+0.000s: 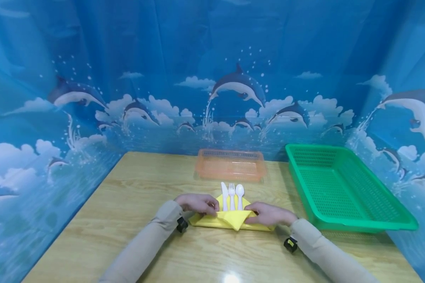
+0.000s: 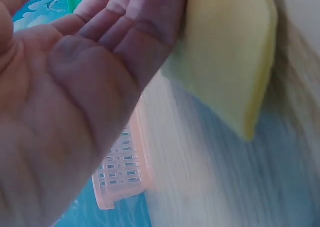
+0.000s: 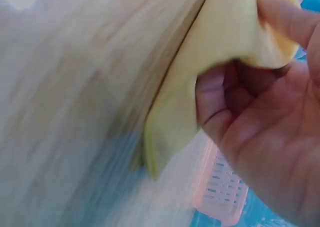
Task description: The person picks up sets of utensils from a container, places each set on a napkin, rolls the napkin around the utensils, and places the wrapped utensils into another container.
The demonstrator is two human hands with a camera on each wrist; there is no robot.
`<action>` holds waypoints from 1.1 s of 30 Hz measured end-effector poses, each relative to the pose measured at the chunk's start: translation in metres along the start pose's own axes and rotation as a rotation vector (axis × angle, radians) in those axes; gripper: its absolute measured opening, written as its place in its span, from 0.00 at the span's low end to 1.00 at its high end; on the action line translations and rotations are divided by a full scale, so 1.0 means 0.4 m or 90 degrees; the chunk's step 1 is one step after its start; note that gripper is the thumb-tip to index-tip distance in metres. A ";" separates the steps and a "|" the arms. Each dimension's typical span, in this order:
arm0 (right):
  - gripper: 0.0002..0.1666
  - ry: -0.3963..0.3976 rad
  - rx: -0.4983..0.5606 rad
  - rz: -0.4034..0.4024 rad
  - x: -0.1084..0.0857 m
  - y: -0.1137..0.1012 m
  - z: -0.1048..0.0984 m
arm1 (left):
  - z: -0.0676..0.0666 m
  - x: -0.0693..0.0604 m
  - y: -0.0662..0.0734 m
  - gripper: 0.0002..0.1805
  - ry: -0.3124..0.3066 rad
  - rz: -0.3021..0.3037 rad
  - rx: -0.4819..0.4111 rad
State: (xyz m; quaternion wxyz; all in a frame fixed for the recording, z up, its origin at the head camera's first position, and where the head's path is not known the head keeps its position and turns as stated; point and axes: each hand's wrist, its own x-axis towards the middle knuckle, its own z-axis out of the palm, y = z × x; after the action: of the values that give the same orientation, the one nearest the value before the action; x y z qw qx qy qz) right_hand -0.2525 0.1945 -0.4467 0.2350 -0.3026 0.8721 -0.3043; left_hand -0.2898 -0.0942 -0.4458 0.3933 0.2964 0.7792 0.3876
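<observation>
A yellow napkin lies folded on the table, its top flap turned down to a point at the front. Out of the fold stick a white plastic knife, fork and spoon, side by side; their lower ends are hidden. My left hand pinches the flap's left end, though its fingertips are out of sight in the left wrist view. At the other end, my right hand grips the napkin, thumb on top and fingers curled beneath the cloth.
Behind the cutlery stands a translucent orange basket by the back edge of the wooden table. A large green basket takes up the right side. Blue dolphin-print sheeting hangs around the table.
</observation>
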 end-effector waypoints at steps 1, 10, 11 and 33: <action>0.06 0.009 0.005 0.001 0.003 0.002 0.001 | 0.000 -0.001 0.000 0.02 -0.004 -0.001 0.005; 0.12 0.054 0.079 0.104 0.011 0.005 0.010 | 0.009 0.002 0.022 0.16 0.053 0.014 0.144; 0.14 0.057 0.075 0.107 0.012 0.004 0.010 | 0.010 0.004 0.025 0.12 0.068 0.025 0.161; 0.10 0.191 0.083 0.136 0.086 0.001 -0.004 | 0.015 0.063 0.048 0.25 0.229 -0.072 0.241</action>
State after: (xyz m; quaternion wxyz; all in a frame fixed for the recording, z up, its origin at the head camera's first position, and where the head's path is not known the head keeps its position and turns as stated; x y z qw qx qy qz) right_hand -0.2781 0.1722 -0.4534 0.1527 -0.1437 0.9030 -0.3749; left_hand -0.2949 -0.0626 -0.4416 0.2066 0.2471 0.9106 0.2588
